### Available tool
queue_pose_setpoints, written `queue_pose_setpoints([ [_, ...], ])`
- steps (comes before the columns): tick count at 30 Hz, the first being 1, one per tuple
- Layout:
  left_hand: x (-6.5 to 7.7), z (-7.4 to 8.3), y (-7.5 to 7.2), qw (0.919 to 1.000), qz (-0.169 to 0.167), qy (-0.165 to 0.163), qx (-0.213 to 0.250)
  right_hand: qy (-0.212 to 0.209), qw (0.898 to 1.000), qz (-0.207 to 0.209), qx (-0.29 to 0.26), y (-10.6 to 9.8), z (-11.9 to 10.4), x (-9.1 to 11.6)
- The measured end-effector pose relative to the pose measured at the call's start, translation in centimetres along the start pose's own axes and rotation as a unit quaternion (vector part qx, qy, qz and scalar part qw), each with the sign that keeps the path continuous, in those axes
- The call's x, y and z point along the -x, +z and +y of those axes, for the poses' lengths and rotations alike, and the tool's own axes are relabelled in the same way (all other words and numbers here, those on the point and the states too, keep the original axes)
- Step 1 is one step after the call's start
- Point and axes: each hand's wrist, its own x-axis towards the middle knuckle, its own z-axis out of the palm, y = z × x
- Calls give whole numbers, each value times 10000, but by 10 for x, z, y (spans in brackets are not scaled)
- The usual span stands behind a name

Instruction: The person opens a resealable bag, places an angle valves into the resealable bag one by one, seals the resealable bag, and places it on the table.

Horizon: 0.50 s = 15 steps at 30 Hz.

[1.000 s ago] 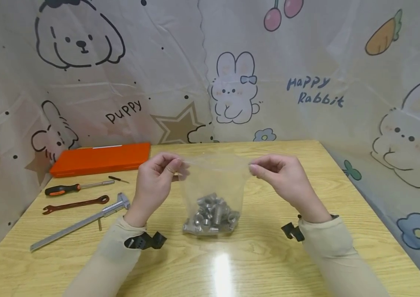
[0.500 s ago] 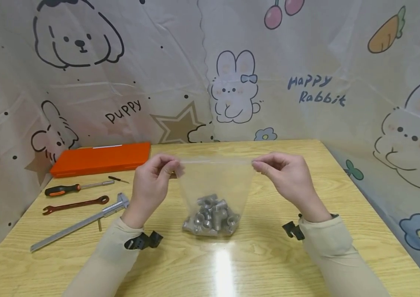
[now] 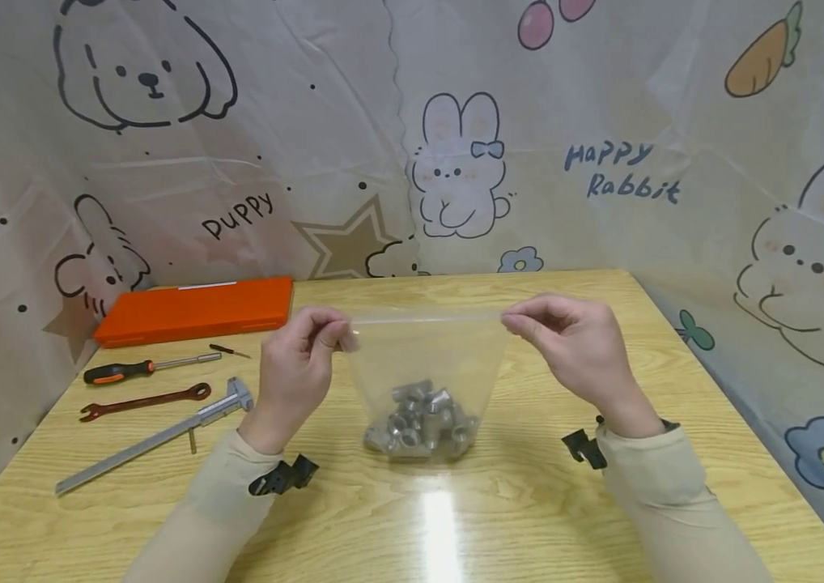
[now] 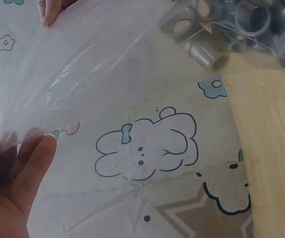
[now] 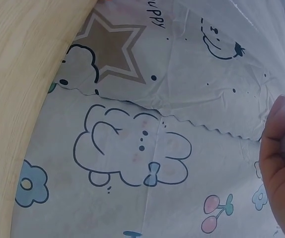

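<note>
A clear plastic zip bag (image 3: 422, 348) is stretched upright between my two hands. At its bottom lies a heap of several grey metal pipe fittings (image 3: 422, 421). My left hand (image 3: 299, 364) pinches the bag's top left corner between thumb and fingers. On the opposite side, the top right corner is pinched by my right hand (image 3: 572, 344). The bag's top edge runs taut and straight from one hand to the other. In the left wrist view, the fittings (image 4: 207, 49) show through the plastic at the upper right.
On the left of the wooden table (image 3: 528, 518) lie an orange case (image 3: 193, 312), a screwdriver (image 3: 150, 368), a tiny screwdriver (image 3: 228, 351), a reddish combination wrench (image 3: 146, 401) and a vernier caliper (image 3: 157, 437). A printed cloth (image 3: 354, 146) hangs behind the table.
My hands have moved apart, the right one further right, pulling the bag's mouth from slightly gaping to straight and taut. The fittings have shifted slightly right with the bag.
</note>
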Motion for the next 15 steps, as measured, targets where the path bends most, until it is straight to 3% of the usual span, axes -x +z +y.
queue_pose_setpoints([
  [5, 0, -2, 1, 9998, 32, 159, -96, -127, 9999, 4, 42, -1, 0, -2],
  [15, 3, -6, 5, 9995, 262, 148, -95, -480, 9988, -49, -96, -1, 4, -1],
])
